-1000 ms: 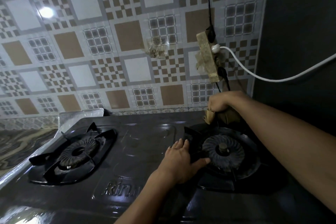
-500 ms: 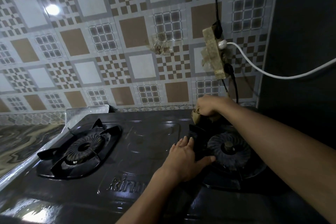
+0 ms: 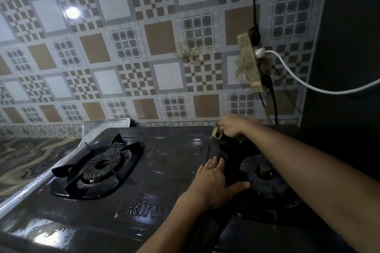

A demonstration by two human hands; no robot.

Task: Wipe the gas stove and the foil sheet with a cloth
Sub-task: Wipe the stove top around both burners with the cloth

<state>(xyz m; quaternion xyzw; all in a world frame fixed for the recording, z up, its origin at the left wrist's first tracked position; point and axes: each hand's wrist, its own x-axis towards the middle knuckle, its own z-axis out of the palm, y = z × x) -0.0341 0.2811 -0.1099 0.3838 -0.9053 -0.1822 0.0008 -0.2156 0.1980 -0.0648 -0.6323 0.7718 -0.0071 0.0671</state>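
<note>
A black two-burner gas stove (image 3: pixel 164 170) fills the lower part of the view. My right hand (image 3: pixel 236 127) grips a brownish cloth (image 3: pixel 218 132) and presses it on the stove's back edge, behind the right burner (image 3: pixel 265 174). My left hand (image 3: pixel 213 185) rests on the stove top at the right burner's pan support, with the fingers straight and the thumb out toward the burner. A shiny foil sheet (image 3: pixel 107 124) shows behind the stove at the back left and runs along its left side.
The left burner (image 3: pixel 100 166) with its black pan support stands free. A patterned tiled wall (image 3: pixel 144 57) rises close behind. A power strip (image 3: pixel 250 61) with black and white cables hangs above my right hand. A marbled counter (image 3: pixel 26 158) lies at left, a dark panel (image 3: pixel 349 47) at right.
My right hand has slid the cloth leftward along the stove's back edge. My left hand has stayed at the right burner's support. The camera has turned slightly, shifting the scene.
</note>
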